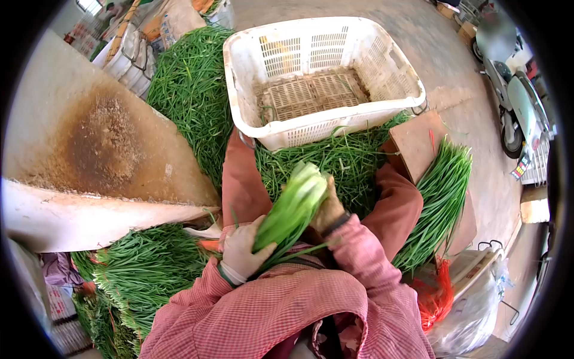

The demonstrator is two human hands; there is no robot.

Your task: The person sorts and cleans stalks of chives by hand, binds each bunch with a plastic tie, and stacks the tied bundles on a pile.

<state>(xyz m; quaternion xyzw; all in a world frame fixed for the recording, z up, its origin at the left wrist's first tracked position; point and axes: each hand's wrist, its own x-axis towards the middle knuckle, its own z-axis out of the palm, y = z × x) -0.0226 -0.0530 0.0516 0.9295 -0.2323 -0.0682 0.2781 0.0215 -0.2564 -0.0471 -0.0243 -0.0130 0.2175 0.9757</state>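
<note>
A thick bunch of garlic chives [290, 206] is held slanting above my lap, its pale stem ends pointing up and away from me. My left hand [242, 250], in a whitish glove, is closed around the lower, leafy part. My right hand [329, 209] is closed against the right side near the pale stem ends; its fingertips are partly hidden behind the bunch. Loose green leaves [326, 158] lie heaped between my knees, just beyond both hands.
A white plastic crate [326, 116] with a dirty bottom stands ahead. More chives lie in a pile [191, 84] beyond my left knee, in stacked bundles [149, 266] at lower left, and in a bundle [439, 191] at right, near red ties [435, 296]. A scooter [520, 102] stands far right.
</note>
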